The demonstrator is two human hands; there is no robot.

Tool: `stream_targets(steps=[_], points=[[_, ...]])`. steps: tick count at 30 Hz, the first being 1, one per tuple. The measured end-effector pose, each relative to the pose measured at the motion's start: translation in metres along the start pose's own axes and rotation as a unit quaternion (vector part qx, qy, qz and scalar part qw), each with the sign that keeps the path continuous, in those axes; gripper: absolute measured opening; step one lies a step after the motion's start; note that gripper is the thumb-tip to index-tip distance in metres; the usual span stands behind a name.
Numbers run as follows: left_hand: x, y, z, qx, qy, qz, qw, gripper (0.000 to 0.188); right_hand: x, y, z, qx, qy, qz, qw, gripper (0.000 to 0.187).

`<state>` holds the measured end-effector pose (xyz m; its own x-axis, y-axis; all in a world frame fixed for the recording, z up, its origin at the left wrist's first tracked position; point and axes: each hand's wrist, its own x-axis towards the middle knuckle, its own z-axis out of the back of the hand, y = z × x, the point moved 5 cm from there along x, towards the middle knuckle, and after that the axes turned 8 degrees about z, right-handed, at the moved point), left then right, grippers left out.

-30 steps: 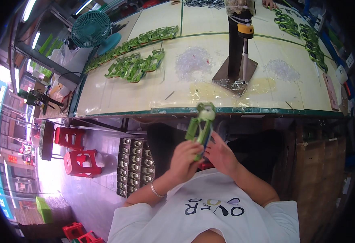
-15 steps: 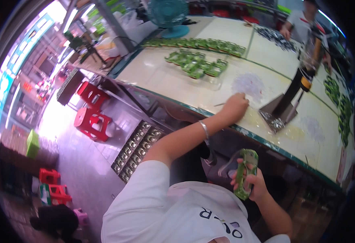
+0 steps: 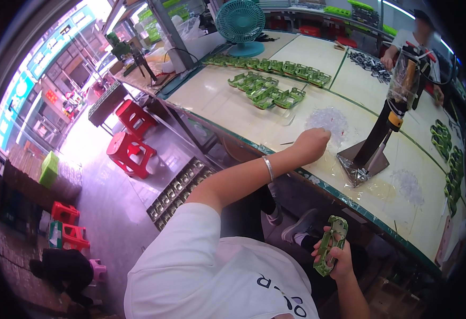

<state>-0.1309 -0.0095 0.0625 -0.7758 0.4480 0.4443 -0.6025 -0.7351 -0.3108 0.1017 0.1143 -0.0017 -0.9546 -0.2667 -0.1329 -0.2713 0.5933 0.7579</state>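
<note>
My left hand [image 3: 314,144] is over the near edge of the table, its fingertips pinched together at the edge of a pile of small clear pieces [image 3: 326,120]. Whatever lies between those fingertips is too small to make out. A thin dark stick [image 3: 286,143] shows beside that wrist. My right hand [image 3: 341,261] is wrapped round a green plastic frame [image 3: 331,245] with openings in it, held below the table edge near my body. More green frames [image 3: 267,91] lie grouped on the table beyond my left hand.
A dark press-like stand [image 3: 374,138] rises from the table, right of my left hand. Beyond it are a second clear pile [image 3: 407,186] and a person [image 3: 416,40] by dark parts [image 3: 370,65]. A teal fan [image 3: 240,26] stands behind; red stools [image 3: 129,154] are on the floor.
The whole view has shifted a little. My right hand, still around the green frame, appears lower in the picture. My left hand stays pinched by the clear pile.
</note>
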Motion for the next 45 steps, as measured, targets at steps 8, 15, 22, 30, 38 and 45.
stream_targets(steps=[8, 15, 22, 30, 38, 45], points=[[-0.067, -0.019, 0.026, -0.454, 0.108, 0.229, 0.854, 0.011, 0.001, 0.016, 0.006, -0.101, -0.022, 0.060, 0.993, 0.074], [-0.114, -0.059, 0.044, -0.563, 0.148, 0.275, 0.765, 0.012, -0.004, 0.027, 0.012, -0.339, -0.033, 0.137, 0.930, 0.077], [-0.117, -0.084, 0.050, -0.591, 0.141, 0.195, 0.770, 0.016, -0.013, 0.059, -0.014, -0.563, 0.004, 0.253, 0.787, 0.069], [-0.116, -0.101, 0.053, -0.555, 0.201, 0.156, 0.792, 0.020, -0.012, 0.055, -0.016, -0.604, 0.015, 0.376, 0.702, 0.064], [-0.115, -0.107, 0.055, -0.506, 0.238, 0.104, 0.822, 0.024, -0.014, 0.055, -0.017, -0.614, 0.023, 0.418, 0.669, 0.065], [-0.111, -0.112, 0.056, -0.451, 0.249, -0.004, 0.857, 0.024, -0.016, 0.052, -0.019, -0.629, 0.025, 0.432, 0.645, 0.063]])
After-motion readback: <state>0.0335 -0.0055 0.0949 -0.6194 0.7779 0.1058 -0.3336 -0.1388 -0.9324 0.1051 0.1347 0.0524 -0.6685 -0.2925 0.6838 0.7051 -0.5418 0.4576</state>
